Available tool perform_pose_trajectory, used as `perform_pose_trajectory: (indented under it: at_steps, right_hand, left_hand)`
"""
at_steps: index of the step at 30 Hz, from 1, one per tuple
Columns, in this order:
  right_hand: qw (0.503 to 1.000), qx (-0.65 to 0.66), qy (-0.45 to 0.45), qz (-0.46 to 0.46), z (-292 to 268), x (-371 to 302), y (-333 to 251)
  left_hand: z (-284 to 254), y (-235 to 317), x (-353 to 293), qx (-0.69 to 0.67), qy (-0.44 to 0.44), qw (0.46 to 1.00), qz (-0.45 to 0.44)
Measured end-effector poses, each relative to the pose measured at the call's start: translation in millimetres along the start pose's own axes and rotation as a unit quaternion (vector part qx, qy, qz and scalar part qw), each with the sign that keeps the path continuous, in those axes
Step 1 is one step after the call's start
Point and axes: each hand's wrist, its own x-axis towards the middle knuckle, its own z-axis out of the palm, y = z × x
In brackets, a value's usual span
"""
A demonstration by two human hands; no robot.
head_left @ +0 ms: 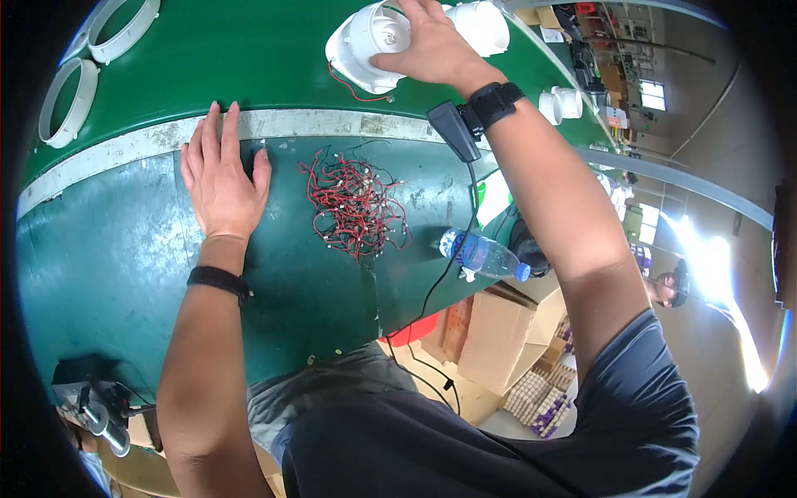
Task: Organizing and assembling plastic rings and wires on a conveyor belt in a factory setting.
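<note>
In the upper middle of the head view, my right hand (436, 48) is at a round white plastic housing (353, 54), its thumb across the near side of the opening. The fingers curve round the far side, and their tips are cut off by the top edge. A thin red wire (353, 93) trails from the housing onto the green belt (241, 58). My left hand (222, 178) lies flat and empty on the green table (116, 241), fingertips over the pale metal strip (307, 124). Between my arms sits a tangled pile of red and black wires (355, 203) with small white connectors.
Another white housing (481, 29) stands just right of my right hand, with smaller white cylinders (566, 103) farther right. White rings (70, 104) lie at far left. A water bottle (490, 256) lies near the table's right edge, above a cardboard box (498, 340). A black cable (436, 286) hangs from my right wrist.
</note>
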Motion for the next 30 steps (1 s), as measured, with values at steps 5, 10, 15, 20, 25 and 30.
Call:
perform_pose_trajectory:
  at_steps: [5,10,15,20,25,30]
  right_hand:
    - [0.999,-0.033,-0.020,0.026,3,-2,19]
    - [0.999,-0.021,-0.032,0.010,1,-2,23]
    - [0.999,0.020,-0.023,0.016,0,-1,29]
    - [0.998,0.016,-0.030,0.053,-1,-4,28]
    - [0.997,-0.004,-0.033,0.069,-1,-5,29]
    - [0.996,-0.018,-0.042,0.077,2,-7,34]
  left_hand:
    - [2,4,1,0.015,-0.013,1.000,0.000]
    - [1,3,2,0.027,-0.024,0.999,-0.006]
    - [0,3,2,0.027,-0.023,0.999,-0.005]
    - [1,2,2,0.029,-0.019,0.999,-0.002]
    - [1,3,2,0.022,-0.016,1.000,0.000]
    - [1,3,2,0.026,-0.019,0.999,0.000]
